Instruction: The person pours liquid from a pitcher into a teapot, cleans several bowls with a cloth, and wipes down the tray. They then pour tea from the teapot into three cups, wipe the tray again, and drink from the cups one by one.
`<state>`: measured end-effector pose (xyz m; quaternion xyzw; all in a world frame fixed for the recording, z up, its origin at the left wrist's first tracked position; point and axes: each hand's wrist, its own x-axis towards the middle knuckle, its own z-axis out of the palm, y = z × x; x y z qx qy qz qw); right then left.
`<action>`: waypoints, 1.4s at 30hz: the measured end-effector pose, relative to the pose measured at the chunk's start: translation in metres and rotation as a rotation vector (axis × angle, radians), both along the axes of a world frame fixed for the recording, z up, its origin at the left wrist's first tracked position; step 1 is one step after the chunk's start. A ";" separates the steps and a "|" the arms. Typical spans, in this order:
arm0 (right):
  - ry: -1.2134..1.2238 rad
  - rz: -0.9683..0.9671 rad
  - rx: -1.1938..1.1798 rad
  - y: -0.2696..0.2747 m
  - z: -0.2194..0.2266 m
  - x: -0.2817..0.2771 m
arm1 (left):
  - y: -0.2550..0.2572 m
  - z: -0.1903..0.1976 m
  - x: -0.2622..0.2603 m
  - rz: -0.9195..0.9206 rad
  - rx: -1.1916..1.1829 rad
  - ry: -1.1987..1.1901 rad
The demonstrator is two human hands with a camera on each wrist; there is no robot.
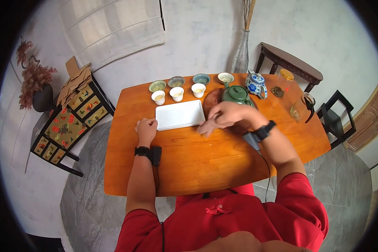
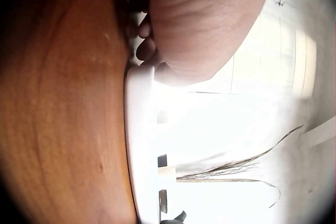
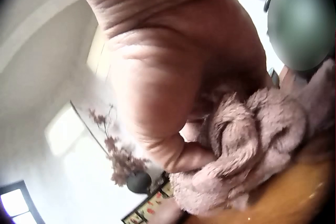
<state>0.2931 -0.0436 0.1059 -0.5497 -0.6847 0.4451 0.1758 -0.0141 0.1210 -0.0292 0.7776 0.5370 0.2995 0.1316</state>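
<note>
A white rectangular tray (image 1: 179, 115) lies on the wooden table. My left hand (image 1: 146, 129) grips its left end near the front corner; in the left wrist view, the fingertips (image 2: 147, 49) bend in at the end of the tray's white wall (image 2: 140, 129). A fuzzy pinkish-brown cloth (image 3: 236, 155) is bunched in my right hand (image 1: 231, 114), thumb and fingers curled into its folds. This hand hovers between the tray's right end and a green teapot (image 1: 237, 94), which stands on a round reddish-brown tray (image 1: 212, 100).
Three white cups (image 1: 177, 94) of pale liquid stand behind the white tray, with several patterned bowls (image 1: 158, 86) farther back. To the right are a blue-and-white teapot (image 1: 255, 84), a yellow-lidded jar (image 1: 286, 75) and a glass pitcher (image 1: 297, 111). Bare wood (image 1: 189, 164) lies nearest me.
</note>
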 end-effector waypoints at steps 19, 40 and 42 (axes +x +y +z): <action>-0.032 -0.484 0.527 -0.065 0.004 0.028 | -0.005 0.002 0.002 0.003 0.012 0.005; -0.973 -0.063 0.468 0.085 -0.035 -0.057 | -0.007 0.005 0.001 -0.006 0.004 0.027; -0.962 -0.053 0.306 0.091 -0.029 -0.059 | -0.006 0.004 0.001 -0.001 -0.001 0.037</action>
